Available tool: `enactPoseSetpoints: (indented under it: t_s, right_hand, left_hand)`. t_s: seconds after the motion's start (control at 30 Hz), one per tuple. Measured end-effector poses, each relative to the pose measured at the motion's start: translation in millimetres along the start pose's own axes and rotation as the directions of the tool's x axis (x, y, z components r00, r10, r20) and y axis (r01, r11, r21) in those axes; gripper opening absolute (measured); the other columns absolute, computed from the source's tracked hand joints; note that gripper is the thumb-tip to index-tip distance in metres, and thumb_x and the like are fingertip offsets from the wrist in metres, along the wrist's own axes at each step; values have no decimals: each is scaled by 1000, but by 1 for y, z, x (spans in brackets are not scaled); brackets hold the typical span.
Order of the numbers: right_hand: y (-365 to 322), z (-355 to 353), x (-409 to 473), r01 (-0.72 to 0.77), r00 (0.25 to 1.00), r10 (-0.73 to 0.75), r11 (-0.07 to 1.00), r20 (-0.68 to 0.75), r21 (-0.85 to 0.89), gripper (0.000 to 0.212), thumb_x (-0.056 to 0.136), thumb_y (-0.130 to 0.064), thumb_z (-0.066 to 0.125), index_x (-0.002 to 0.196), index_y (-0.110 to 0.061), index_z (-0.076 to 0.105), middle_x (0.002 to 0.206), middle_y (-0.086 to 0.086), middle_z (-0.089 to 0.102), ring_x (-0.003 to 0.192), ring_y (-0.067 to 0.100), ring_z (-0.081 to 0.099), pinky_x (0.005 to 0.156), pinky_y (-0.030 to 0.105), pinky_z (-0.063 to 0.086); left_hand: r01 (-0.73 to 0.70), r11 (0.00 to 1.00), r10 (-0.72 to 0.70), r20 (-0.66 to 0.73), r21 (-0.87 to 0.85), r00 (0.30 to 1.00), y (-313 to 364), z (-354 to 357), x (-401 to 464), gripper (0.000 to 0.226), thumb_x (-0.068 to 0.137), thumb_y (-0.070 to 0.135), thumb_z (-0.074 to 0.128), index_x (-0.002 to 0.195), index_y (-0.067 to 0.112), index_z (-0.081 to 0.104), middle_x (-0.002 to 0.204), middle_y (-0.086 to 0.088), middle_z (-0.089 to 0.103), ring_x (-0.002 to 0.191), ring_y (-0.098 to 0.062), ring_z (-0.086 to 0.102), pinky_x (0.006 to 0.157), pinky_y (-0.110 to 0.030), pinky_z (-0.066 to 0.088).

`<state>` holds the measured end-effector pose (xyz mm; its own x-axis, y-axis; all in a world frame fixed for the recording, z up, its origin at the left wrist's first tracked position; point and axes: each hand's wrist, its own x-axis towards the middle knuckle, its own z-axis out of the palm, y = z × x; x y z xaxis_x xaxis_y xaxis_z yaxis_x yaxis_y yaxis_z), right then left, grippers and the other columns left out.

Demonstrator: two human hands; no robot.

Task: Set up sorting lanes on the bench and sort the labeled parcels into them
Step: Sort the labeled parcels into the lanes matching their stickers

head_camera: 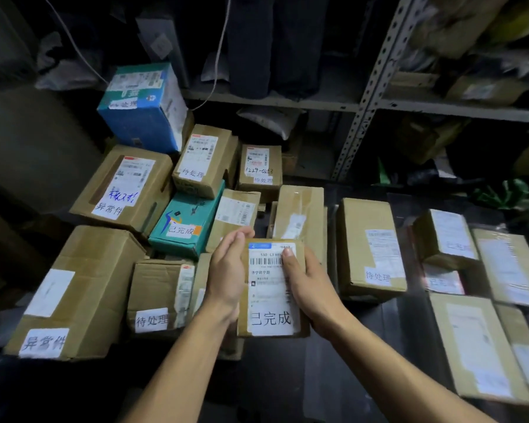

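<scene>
While both hands clasped it, the small brown parcel [271,288] sat between them, its white label facing up and marked 已完成. The left hand [226,270] cupped its left edge with fingers curled over the far corner; the right hand [306,282] gripped the right edge, thumb lying across the label. Just beyond the left fingertips lay a teal box [187,221], also marked 已完成. Beside the right hand stood a tall carton [370,248] marked 待处理.
</scene>
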<state>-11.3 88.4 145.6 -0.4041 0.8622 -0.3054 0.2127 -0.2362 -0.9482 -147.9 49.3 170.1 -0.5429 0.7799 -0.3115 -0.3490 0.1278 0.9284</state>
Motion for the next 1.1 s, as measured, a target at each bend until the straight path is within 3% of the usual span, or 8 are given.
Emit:
enactPoseSetpoints:
  t_s: [0.13, 0.27, 0.37, 0.5, 0.6, 0.77, 0.93, 1.1]
  right_hand:
    - [-4, -70, -17, -4, 991, 6, 1000, -131, 14, 34, 91, -62, 52, 115, -40, 58, 108, -9, 74, 98, 10, 72, 91, 46, 57]
    - [-5, -152, -34, -13, 957, 11, 1000, -290, -6, 35, 91, -62, 50, 115, -38, 59, 108, -10, 74, 101, 10, 71, 93, 46, 56]
    - [-3, -215, -44, -75, 907, 69, 997, -416, 2, 57, 89, -65, 52, 129, -24, 51, 122, -3, 67, 110, 15, 66, 97, 46, 53]
    - [4, -283, -47, -141, 858, 165, 986, -487, 85, 58, 89, -61, 58, 121, -15, 44, 114, 4, 67, 100, 18, 70, 89, 45, 58]
    - [8, -323, -40, -164, 864, 193, 981, -465, 103, 57, 93, -55, 57, 125, -9, 49, 115, 9, 68, 100, 22, 70, 89, 46, 58]
    - [14, -369, -23, -91, 914, 158, 977, -374, 191, 21, 97, -27, 56, 116, -18, 62, 107, 5, 75, 90, 20, 75, 68, 33, 60]
    - [15, -406, 21, -51, 884, 167, 963, -436, 265, 36, 95, -24, 63, 124, -5, 55, 111, 13, 72, 93, 28, 74, 80, 46, 61]
    - [13, -430, 66, -87, 884, 162, 979, -439, 185, 34, 96, -28, 60, 124, -10, 53, 106, 6, 71, 84, 18, 74, 59, 30, 59]
  left_hand:
    - [-21, 1000, 23, 103, -17, 994, -9, 68, -15, 26, 102, 25, 44, 107, 25, 70, 112, 3, 71, 104, -16, 68, 87, -36, 54]
    - [-34, 999, 30, 237, 12, 971, -33, 143, -36, 28, 100, 16, 50, 123, 27, 60, 120, 10, 65, 104, 1, 64, 81, -20, 52]
    - [62, 994, -94, 414, 90, 905, -57, 192, -57, 36, 98, 20, 55, 129, 39, 50, 116, 7, 69, 100, -9, 69, 80, -32, 59]
    - [122, 986, -166, 534, 117, 829, -81, 255, -79, 32, 102, 26, 47, 121, 51, 50, 115, 8, 71, 105, -15, 69, 90, -43, 56]
    - [116, 983, -176, 536, 143, 826, -96, 296, -79, 33, 104, 28, 41, 133, 41, 49, 116, 8, 70, 104, -14, 68, 91, -42, 55]
    - [65, 974, -164, 476, 218, 864, -104, 352, -55, 35, 102, 30, 44, 136, 35, 49, 116, 5, 70, 99, -15, 70, 87, -43, 57]
    - [-23, 941, -133, 431, 337, 892, -102, 407, -13, 46, 100, 35, 47, 145, 30, 41, 113, 3, 70, 91, -15, 72, 82, -44, 59]
    - [16, 943, -152, 386, 333, 910, -113, 436, 28, 43, 99, 36, 46, 143, 31, 45, 115, 3, 70, 95, -17, 71, 86, -43, 58]
